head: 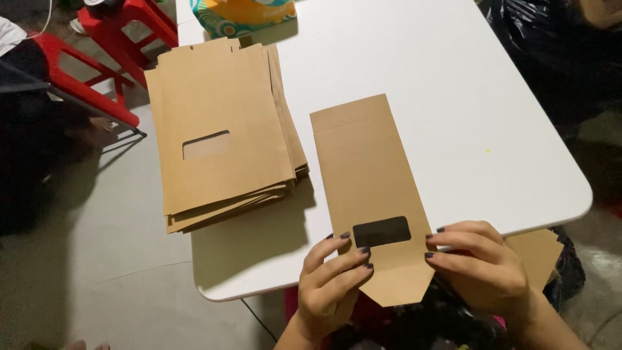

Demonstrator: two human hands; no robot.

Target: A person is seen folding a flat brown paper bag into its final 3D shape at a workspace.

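Both hands hold a flat brown cardboard sleeve (370, 194) at its near end, over the near edge of a white table (453, 97). The left hand (330, 285) has its fingers curled onto the sleeve's left edge, fingertips pressing the card just beside a dark rectangular window (381, 231) cut into it. The right hand (483, 266) pinches the right edge, its fingers closed on the card level with that window. The sleeve lies lengthwise away from the person, its far end resting on the table with a fold line across it, its near end tapering to a point that hangs past the table edge between the two wrists. To the left, well apart from the hands, a stack of the same brown cardboard pieces (223, 129) sits on the table, the top one showing a similar window. Beyond the stack stands a patterned teal and orange box (243, 14), perhaps tissues, cut off by the frame. Red plastic stools (97, 58) stand on the floor at the far left, and another brown card piece (538, 253) shows under the right hand.
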